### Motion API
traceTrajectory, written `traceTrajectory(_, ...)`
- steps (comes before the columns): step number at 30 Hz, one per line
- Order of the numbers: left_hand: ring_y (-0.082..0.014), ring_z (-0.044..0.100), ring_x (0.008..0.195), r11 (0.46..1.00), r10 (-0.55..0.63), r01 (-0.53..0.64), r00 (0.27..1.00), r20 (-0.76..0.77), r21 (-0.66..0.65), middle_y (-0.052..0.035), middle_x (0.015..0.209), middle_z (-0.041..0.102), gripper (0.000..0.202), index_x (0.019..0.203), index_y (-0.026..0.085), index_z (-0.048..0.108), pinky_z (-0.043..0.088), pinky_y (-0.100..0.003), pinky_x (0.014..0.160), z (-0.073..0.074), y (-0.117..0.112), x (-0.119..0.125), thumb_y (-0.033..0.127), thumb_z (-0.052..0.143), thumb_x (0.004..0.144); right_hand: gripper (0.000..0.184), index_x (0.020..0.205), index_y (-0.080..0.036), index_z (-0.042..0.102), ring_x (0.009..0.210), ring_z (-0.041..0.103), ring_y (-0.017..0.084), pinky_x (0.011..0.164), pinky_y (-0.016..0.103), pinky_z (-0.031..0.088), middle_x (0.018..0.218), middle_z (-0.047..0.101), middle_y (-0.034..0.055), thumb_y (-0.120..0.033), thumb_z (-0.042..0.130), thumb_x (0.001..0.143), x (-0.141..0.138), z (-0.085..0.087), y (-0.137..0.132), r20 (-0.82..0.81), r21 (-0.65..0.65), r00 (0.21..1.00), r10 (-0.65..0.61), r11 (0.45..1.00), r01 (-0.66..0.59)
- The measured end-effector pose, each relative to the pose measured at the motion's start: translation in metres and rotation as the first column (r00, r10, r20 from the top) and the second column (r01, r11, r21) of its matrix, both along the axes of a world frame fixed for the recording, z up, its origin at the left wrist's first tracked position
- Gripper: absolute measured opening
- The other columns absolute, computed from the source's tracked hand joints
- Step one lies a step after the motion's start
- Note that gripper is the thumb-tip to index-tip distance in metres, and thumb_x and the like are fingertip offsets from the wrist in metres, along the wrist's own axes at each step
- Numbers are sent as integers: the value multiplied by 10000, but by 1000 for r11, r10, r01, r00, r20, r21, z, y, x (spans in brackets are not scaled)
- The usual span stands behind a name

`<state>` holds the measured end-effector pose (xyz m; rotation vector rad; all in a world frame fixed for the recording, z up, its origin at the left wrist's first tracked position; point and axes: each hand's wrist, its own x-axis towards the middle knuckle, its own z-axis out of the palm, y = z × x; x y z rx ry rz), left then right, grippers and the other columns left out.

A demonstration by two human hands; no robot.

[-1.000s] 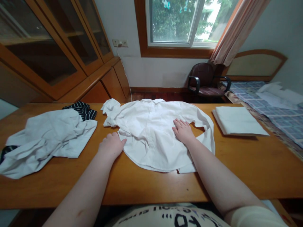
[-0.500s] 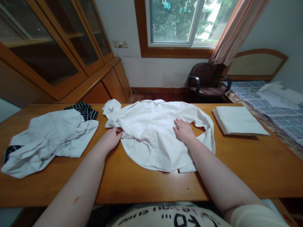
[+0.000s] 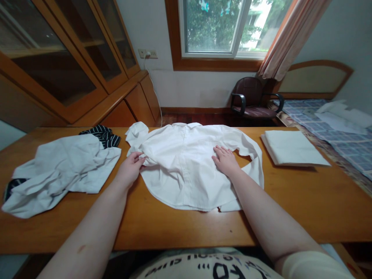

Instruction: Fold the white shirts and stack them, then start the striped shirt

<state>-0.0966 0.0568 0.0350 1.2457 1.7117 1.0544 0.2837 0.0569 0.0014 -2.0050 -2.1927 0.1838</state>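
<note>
A white shirt lies spread face down on the wooden table, collar toward the window. My left hand pinches the shirt's left side edge, just below the bunched left sleeve. My right hand lies flat with fingers spread on the right half of the shirt, near the folded-in right sleeve.
A crumpled pile of white garments with a striped dark piece lies at the table's left. A folded white cloth sits at the right. Beyond the table stand a dark armchair, a wooden cabinet and a bed.
My left hand moved away from me and left along the shirt's side, took hold of the edge and pulled it outward. The right hand stayed flat in place.
</note>
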Motion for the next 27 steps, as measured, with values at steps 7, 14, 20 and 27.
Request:
traceTrajectory(7,-171,645,834,983,176,-139,907,383,-122,-64,918,661,245,951,173,563,535,-278,710,15,-12,8,258,597,723,512,1387,-174,450,1363,332,237,1130,416,171,1475,411,57,-412,364,943,0,1,0,-22,8,1000,16,1000,-16)
traceTrajectory(14,-327,613,1051,976,-199,156,925,-324,-154,-140,1206,615,917,1389,207,399,497,-427,858,16,-31,7,496,751,594,512,1389,-176,449,1365,332,237,1130,418,179,1476,409,56,-408,372,939,-1,3,-1,-20,5,1000,11,1000,-11)
traceTrajectory(20,-312,463,1266,987,-64,143,774,-630,76,-176,1385,470,863,1457,150,275,396,-392,1020,-2,-32,16,406,638,716,510,1393,-180,444,1369,326,232,1131,418,179,1479,404,56,-408,365,943,0,3,-1,-8,-3,1000,9,1000,-9)
traceTrajectory(27,-243,641,952,994,79,-26,834,-545,105,-58,1060,679,499,1322,247,489,494,-351,845,11,-29,-1,325,413,834,513,1391,-182,447,1371,323,233,1133,417,175,1478,406,53,-414,371,940,1,2,0,-28,-2,1000,-7,1000,7)
